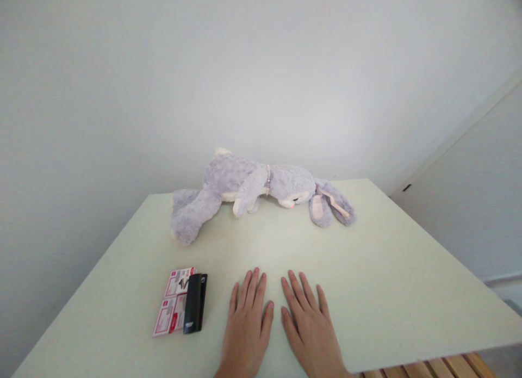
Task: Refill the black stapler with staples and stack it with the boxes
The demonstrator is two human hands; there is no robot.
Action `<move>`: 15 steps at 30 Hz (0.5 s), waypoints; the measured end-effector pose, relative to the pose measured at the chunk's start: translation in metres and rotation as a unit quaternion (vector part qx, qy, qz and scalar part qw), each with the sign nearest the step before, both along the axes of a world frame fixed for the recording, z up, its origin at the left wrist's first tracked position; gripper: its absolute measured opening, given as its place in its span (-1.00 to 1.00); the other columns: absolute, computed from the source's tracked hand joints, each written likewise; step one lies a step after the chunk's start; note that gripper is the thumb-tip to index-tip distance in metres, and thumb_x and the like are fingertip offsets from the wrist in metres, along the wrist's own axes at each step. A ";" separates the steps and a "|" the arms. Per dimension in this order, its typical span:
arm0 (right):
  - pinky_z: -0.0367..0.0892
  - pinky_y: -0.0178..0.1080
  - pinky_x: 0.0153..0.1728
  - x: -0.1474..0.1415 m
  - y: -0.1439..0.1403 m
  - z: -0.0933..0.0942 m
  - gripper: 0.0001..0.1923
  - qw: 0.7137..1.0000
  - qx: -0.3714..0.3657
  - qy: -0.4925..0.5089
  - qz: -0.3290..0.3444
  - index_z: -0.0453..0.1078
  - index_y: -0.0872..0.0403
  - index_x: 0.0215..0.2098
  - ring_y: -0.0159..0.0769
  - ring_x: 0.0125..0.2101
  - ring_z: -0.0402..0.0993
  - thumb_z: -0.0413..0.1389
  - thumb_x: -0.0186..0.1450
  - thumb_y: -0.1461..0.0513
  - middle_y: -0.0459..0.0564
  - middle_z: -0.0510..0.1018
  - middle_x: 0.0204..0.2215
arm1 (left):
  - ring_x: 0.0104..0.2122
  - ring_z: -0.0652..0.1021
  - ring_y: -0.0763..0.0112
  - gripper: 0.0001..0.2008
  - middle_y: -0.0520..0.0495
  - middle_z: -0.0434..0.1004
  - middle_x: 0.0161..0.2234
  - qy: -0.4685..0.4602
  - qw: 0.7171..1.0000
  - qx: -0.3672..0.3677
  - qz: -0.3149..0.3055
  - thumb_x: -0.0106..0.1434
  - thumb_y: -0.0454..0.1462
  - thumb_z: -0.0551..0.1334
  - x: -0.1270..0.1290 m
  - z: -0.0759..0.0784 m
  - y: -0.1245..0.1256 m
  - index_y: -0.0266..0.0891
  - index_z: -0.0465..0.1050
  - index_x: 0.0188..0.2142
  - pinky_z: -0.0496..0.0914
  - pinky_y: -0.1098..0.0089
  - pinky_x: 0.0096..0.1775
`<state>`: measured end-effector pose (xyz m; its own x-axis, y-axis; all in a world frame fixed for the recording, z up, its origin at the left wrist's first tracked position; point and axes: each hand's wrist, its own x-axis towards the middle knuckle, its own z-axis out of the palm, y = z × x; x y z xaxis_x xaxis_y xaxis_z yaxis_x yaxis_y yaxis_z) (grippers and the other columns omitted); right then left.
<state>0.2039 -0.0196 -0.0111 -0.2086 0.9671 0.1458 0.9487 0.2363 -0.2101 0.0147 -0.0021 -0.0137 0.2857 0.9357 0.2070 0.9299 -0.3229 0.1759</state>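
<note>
Head view shows the left hand (246, 326) and right hand (310, 326) lying flat, fingers spread, empty, side by side on the pale surface (408, 280). Just left of the left hand lies a black case (194, 303) on pink cards (173, 301); a grey plush rabbit (253, 190) lies beyond.

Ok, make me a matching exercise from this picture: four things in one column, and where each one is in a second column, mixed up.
Things:
1. plush bunny
2. black case
3. left hand
4. pink and white card

Places:
A. flat on the table, beside the right hand
B. lying at the far edge of the table
C. left of the left hand, partly on the card
D. partly under the black case

Pairs: 1-B, 2-C, 3-A, 4-D
</note>
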 end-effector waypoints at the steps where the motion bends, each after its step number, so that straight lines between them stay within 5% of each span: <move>1: -0.04 0.28 0.40 0.000 0.000 0.000 -0.31 1.000 -0.002 -0.001 0.000 -0.26 -0.21 0.54 -0.03 0.48 -0.14 -0.12 0.52 0.10 -0.14 -0.08 0.51 | 0.48 0.03 0.19 -0.35 -0.01 -0.09 0.51 0.000 1.000 0.000 0.000 0.52 -0.19 0.04 0.000 0.000 0.000 -0.05 -0.16 0.50 0.11 -0.07 0.40; 15: -0.05 0.30 0.39 0.000 0.001 -0.003 -0.32 1.000 -0.007 -0.012 0.001 -0.28 -0.20 0.54 -0.03 0.49 -0.16 -0.14 0.53 0.09 -0.13 -0.11 0.51 | 0.48 0.04 0.18 -0.35 -0.04 -0.07 0.51 0.010 1.000 0.009 0.000 0.51 -0.20 0.04 0.000 0.000 -0.002 -0.07 -0.16 0.50 0.14 -0.05 0.39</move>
